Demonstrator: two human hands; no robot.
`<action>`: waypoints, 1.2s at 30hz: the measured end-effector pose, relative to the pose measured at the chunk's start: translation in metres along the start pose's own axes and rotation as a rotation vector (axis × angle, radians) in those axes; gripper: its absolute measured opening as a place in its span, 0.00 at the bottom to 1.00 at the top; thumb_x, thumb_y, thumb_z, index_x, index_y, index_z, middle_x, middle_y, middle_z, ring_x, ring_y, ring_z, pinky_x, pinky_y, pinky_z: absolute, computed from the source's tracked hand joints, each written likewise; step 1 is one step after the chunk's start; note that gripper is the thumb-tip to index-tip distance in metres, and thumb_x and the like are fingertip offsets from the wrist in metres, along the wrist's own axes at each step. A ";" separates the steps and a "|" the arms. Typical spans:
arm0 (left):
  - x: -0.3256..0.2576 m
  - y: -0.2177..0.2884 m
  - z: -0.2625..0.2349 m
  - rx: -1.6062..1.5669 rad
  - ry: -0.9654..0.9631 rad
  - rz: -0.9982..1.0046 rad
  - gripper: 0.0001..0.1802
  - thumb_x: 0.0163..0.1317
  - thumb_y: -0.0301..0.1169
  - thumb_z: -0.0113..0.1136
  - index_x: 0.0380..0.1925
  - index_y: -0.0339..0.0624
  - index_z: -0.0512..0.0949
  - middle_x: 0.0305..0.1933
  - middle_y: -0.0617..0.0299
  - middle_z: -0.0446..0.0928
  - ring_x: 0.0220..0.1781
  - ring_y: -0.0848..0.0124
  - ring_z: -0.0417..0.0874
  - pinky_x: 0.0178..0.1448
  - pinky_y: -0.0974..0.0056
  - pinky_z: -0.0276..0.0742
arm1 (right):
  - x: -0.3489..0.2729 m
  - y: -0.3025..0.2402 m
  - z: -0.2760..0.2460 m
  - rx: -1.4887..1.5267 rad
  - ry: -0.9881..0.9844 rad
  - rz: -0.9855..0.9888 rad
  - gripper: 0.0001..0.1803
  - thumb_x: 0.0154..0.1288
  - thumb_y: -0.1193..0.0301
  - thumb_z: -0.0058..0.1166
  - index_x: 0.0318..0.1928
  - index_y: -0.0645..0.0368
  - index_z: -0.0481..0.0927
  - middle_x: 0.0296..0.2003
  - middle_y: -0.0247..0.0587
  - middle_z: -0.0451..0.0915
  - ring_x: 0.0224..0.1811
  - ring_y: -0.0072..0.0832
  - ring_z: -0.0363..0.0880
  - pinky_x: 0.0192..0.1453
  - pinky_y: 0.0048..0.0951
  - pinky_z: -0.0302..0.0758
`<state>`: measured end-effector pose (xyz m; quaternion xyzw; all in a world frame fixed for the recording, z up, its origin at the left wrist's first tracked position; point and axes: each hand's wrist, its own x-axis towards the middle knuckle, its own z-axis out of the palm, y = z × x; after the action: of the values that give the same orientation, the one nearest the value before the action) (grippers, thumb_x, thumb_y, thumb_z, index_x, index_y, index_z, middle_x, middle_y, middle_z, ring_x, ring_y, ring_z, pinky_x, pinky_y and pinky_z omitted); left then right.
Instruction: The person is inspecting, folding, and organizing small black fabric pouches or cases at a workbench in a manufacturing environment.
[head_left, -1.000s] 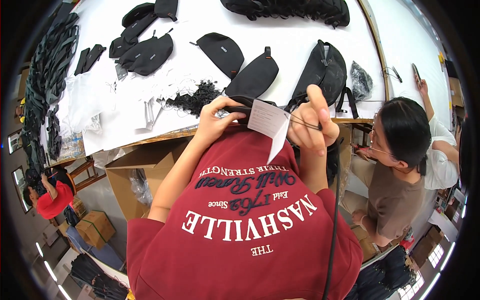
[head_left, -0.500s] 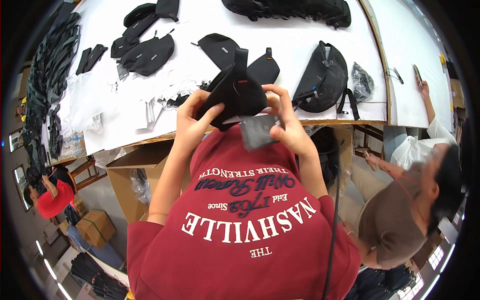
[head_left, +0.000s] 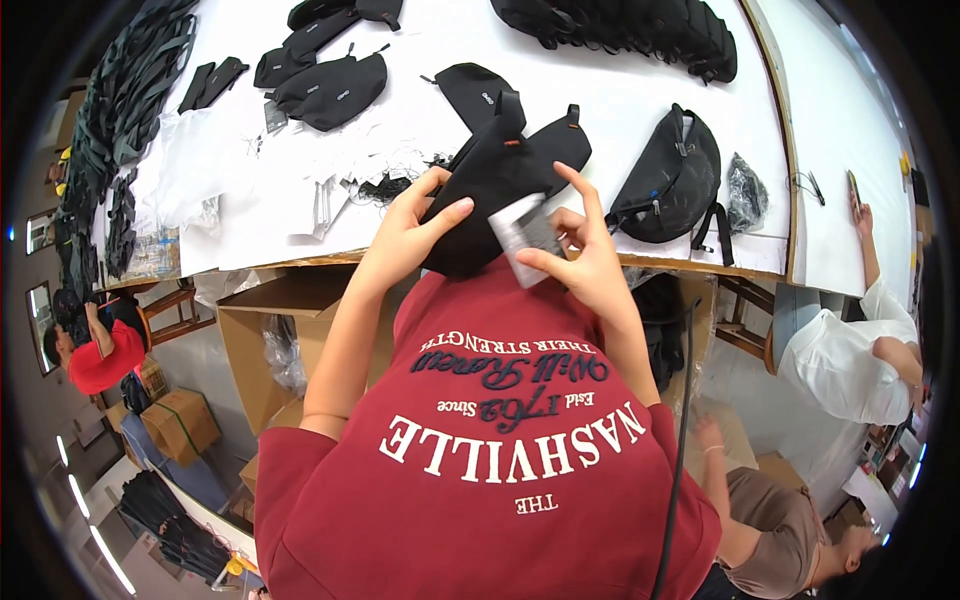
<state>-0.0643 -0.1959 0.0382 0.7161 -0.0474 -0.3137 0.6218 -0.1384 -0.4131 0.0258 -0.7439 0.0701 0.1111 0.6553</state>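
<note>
My left hand (head_left: 415, 225) grips a black waist bag (head_left: 490, 190) by its left side, lifted above the front edge of the white table (head_left: 640, 100). My right hand (head_left: 580, 255) holds a grey paper tag (head_left: 525, 235) against the bag's lower right. The bag has small orange tabs and is tilted upward. My red printed shirt (head_left: 500, 450) fills the lower middle of the view.
More black waist bags lie on the table: one (head_left: 672, 180) at the right, several (head_left: 330, 85) at the upper left, a row (head_left: 630, 25) along the far side. An open cardboard box (head_left: 270, 330) stands under the table. Other people (head_left: 850, 350) are at the right, one in red (head_left: 95, 355) at the left.
I have lifted the black bag off the table into both hands and tilted it further up. The tag now lies against the bag. The person at the right has bent lower.
</note>
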 end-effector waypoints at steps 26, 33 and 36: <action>0.004 0.044 -0.008 0.561 -0.597 0.048 0.14 0.58 0.37 0.59 0.36 0.36 0.77 0.25 0.53 0.76 0.24 0.64 0.73 0.33 0.65 0.69 | 0.085 0.018 -0.042 0.957 0.744 -0.212 0.12 0.67 0.63 0.50 0.30 0.58 0.74 0.21 0.31 0.76 0.17 0.19 0.70 0.19 0.21 0.63; 0.012 0.052 -0.007 0.613 -0.633 0.151 0.14 0.59 0.37 0.60 0.35 0.35 0.77 0.24 0.54 0.75 0.24 0.69 0.72 0.33 0.66 0.69 | 0.095 -0.011 -0.045 0.694 0.888 -0.279 0.09 0.64 0.65 0.56 0.28 0.54 0.79 0.16 0.20 0.69 0.14 0.07 0.57 0.17 0.14 0.52; 0.019 0.061 -0.005 0.667 -0.628 0.151 0.15 0.58 0.37 0.60 0.36 0.35 0.77 0.25 0.51 0.75 0.25 0.63 0.74 0.34 0.64 0.70 | 0.082 -0.010 -0.065 0.505 0.599 -0.285 0.14 0.60 0.59 0.61 0.27 0.57 0.82 0.16 0.21 0.71 0.14 0.07 0.58 0.18 0.13 0.54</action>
<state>-0.0273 -0.2134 0.0868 0.7418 -0.3837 -0.4369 0.3342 -0.0522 -0.4733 0.0216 -0.5613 0.1791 -0.2227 0.7767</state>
